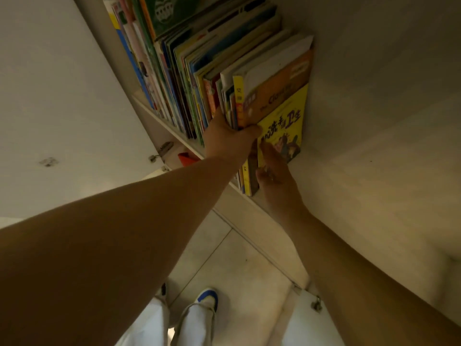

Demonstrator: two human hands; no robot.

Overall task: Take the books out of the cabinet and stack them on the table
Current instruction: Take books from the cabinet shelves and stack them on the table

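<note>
Pale cabinet shelf [159, 115], upright books [189, 78] (tightly packed)

Books [189, 71]: thin, colourful picture books, upright in a tight row on the cabinet [159, 116] shelf, spines out. Rightmost books lean left; the end book [282, 103] has an orange and yellow cover with printed characters, its face exposed beside the cabinet wall.

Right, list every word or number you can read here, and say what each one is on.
"洗手" and "卫生": large characters on the yellow book cover at the right end of the row.
"The Cl...": title on the orange book cover above it; the rest is blurred.
Print on the yellow spine and the other spines: too small to read.
</note>
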